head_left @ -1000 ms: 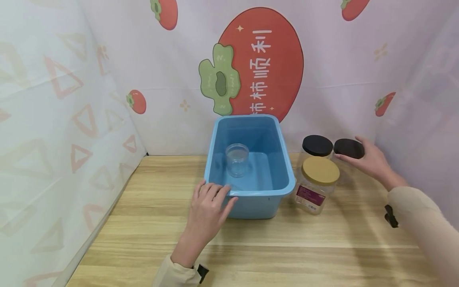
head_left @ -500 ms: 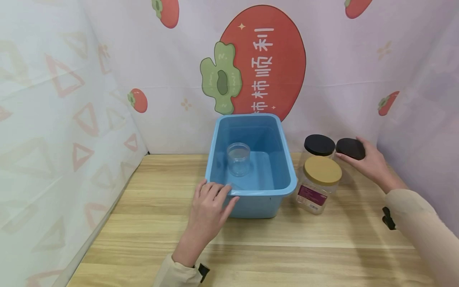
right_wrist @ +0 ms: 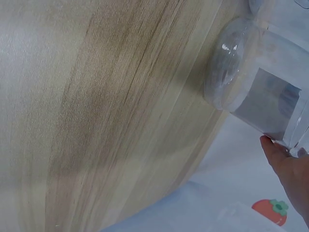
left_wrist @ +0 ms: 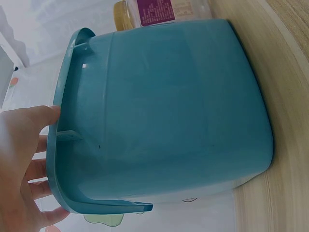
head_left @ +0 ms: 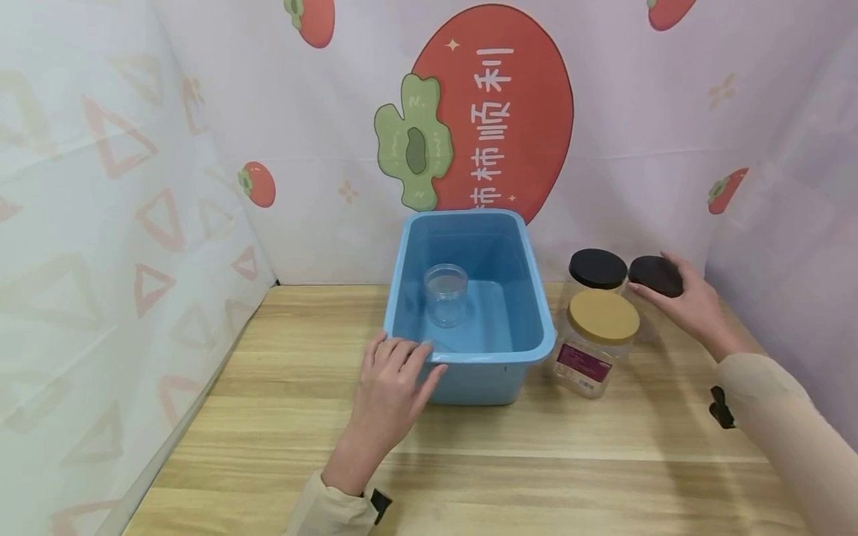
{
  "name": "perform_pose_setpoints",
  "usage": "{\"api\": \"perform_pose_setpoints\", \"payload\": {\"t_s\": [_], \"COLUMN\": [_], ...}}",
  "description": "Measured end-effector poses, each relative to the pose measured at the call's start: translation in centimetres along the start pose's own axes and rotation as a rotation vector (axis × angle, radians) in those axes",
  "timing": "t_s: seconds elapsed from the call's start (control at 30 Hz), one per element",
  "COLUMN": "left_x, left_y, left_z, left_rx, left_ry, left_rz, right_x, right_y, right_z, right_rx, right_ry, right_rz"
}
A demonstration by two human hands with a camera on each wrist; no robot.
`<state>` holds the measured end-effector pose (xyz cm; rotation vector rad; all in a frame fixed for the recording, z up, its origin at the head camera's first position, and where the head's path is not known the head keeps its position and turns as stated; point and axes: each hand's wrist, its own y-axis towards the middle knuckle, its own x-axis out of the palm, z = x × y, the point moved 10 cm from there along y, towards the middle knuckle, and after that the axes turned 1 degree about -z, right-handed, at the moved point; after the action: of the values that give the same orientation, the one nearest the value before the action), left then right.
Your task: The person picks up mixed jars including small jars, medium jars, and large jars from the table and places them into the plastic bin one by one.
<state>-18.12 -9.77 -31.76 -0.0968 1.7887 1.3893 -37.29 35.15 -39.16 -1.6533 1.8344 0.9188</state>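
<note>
My left hand (head_left: pixel 385 394) grips the near rim of a blue plastic basin (head_left: pixel 492 357), fingers over the edge and thumb on the outside. In the left wrist view the thumb presses the rim of the basin (left_wrist: pixel 159 111). Inside the basin stands a clear, lidless jar (head_left: pixel 445 298). At the right, my right hand (head_left: pixel 700 309) holds a clear jar by its black lid (head_left: pixel 657 276), thumb and fingers on opposite sides. The right wrist view shows this jar (right_wrist: pixel 270 104) with a grey rectangular label; its lid is out of frame there.
A second black-lidded jar (head_left: pixel 598 269) stands left of the held one. In front is a clear jar with a gold lid (head_left: pixel 603 316) and a purple label, close to the basin's right side. A printed cloth (head_left: pixel 322 246) hangs behind the wooden table (head_left: pixel 281 439).
</note>
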Motion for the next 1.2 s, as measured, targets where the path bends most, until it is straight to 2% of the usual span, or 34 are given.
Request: {"api": "perform_pose_setpoints", "payload": {"t_s": [0.53,1.2], "left_x": [0.3,0.2], "left_y": [0.0,0.0], "left_z": [0.0,0.0], "left_rx": [-0.005,-0.004], "left_ry": [0.000,0.008], "left_rz": [-0.015,-0.007], "right_x": [-0.4,-1.3], "right_y": [-0.2,1.1], "right_z": [0.1,-0.7], "right_rx": [0.002,0.014], "right_ry": [-0.008,-0.076], "right_rz": [0.014,-0.078]}}
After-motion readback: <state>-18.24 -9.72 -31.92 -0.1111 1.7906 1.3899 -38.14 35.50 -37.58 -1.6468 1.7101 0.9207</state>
